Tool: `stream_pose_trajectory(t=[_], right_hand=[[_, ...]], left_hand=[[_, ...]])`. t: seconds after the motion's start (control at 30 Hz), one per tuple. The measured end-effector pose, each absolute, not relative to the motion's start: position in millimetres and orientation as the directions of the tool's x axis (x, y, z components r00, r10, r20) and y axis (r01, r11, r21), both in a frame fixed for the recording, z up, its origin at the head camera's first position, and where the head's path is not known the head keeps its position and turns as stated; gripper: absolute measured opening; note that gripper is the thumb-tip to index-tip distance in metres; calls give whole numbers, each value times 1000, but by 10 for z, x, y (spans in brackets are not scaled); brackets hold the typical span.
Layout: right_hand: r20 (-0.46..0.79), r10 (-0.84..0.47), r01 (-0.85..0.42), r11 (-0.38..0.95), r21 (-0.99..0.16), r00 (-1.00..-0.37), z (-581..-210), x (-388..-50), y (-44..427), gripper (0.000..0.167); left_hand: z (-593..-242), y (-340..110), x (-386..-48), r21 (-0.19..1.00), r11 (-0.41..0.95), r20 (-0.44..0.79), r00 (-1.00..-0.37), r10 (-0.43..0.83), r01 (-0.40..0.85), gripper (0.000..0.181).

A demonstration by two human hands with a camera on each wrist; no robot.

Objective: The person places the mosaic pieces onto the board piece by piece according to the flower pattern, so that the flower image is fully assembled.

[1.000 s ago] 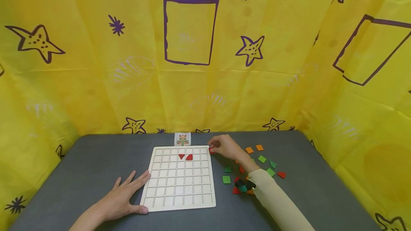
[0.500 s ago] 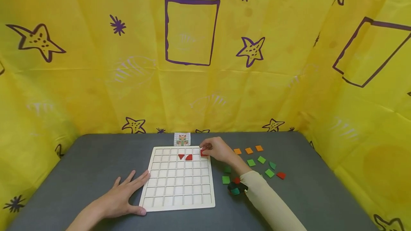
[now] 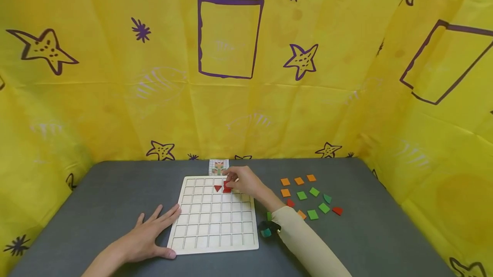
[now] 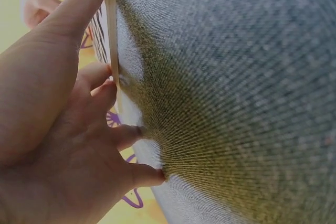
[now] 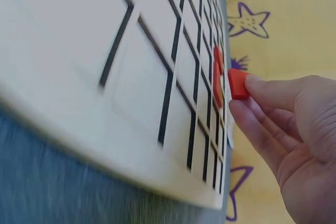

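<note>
A white gridded board (image 3: 212, 225) lies on the grey table. My left hand (image 3: 142, 236) rests at its left edge, fingers spread and straight, thumb near the front corner. In the left wrist view, that hand's fingers (image 4: 126, 137) touch the board's side and the cloth. My right hand (image 3: 248, 183) pinches a red tile (image 5: 238, 84) between thumb and fingers, above the board's upper rows. Beneath and beside it, a red triangle (image 3: 217, 188) and another red tile (image 5: 217, 85) lie in the grid. The held tile partly covers the second one in the head view.
A small printed picture card (image 3: 214, 166) lies behind the board. Right of the board are scattered orange tiles (image 3: 298, 180), green tiles (image 3: 314, 192) and a red tile (image 3: 337, 211). The right forearm hides part of that area. Yellow patterned cloth (image 3: 154, 110) walls the table's back.
My right hand has carried the red tile leftward, from the board's upper right edge to over the red tiles in the grid. The left hand stays put.
</note>
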State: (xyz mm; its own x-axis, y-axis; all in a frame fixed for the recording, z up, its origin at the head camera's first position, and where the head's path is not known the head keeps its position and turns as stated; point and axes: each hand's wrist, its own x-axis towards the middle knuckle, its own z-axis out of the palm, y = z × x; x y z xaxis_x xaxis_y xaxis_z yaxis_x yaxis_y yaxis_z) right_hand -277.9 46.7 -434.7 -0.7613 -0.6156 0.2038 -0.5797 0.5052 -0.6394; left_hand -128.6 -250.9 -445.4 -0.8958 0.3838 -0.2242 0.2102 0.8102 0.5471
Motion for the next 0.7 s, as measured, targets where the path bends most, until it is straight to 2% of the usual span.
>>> stream_pose_trajectory(t=[0.27, 0.7], right_hand=[[219, -591, -550, 467, -692, -777, -4392, -2746, 226, 32], [215, -554, -522, 486, -701, -805, -4468, -2770, -66, 20]], left_hand=[[-4444, -2503, -1299, 539, 818, -229, -899, 374, 203, 110], [-4447, -2519, -1279, 529, 819, -208, -901, 381, 225, 110]])
